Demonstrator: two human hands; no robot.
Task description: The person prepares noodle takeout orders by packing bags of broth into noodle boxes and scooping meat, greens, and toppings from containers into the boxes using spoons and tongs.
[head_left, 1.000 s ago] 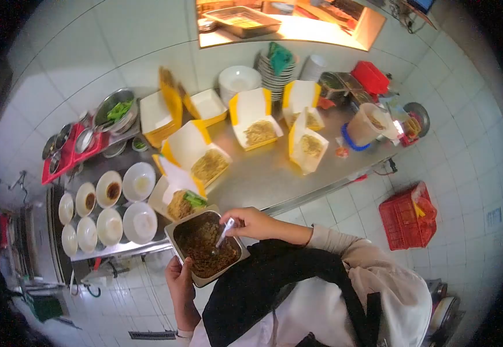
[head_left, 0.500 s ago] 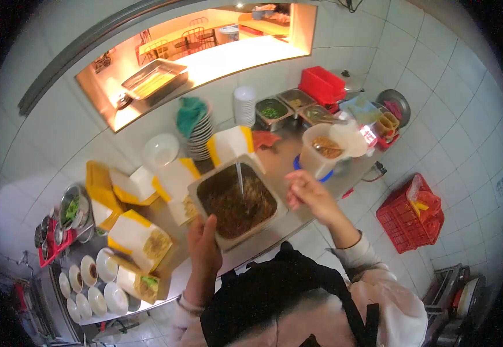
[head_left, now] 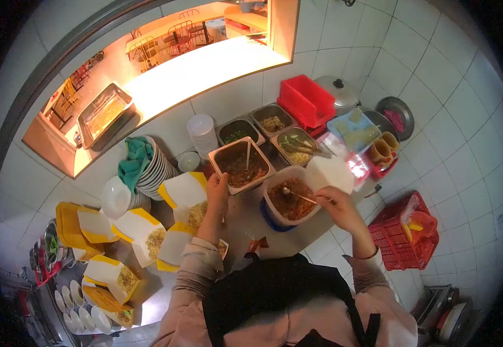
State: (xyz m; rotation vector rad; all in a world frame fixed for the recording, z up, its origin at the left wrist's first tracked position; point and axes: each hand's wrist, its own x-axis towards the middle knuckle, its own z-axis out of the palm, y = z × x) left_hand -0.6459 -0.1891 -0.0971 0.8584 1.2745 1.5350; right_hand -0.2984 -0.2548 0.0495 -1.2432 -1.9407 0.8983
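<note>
My left hand (head_left: 217,195) grips the near left edge of a square metal container (head_left: 241,166) of dark minced food, with a spoon standing in it. The container is at the back of the counter, beside other metal pans. To its right, my right hand (head_left: 335,203) pinches the handle of a spoon (head_left: 299,195) whose bowl rests in reddish-brown crumbly food. That food fills a white plastic tub (head_left: 270,205) with a blue base. Yellow-and-white boxes (head_left: 185,188) with pale noodles stand open left of my left hand.
White bowls (head_left: 85,318) stand at the counter's left end. Stacked plates (head_left: 158,170) with a green cloth and small bowls (head_left: 202,132) line the wall. A red bin (head_left: 306,101) stands behind the pans. On the right floor is a red crate (head_left: 399,237).
The metal container has moved from in front of me to the back of the counter. My right hand has let go of its spoon and taken hold of the one in the tub.
</note>
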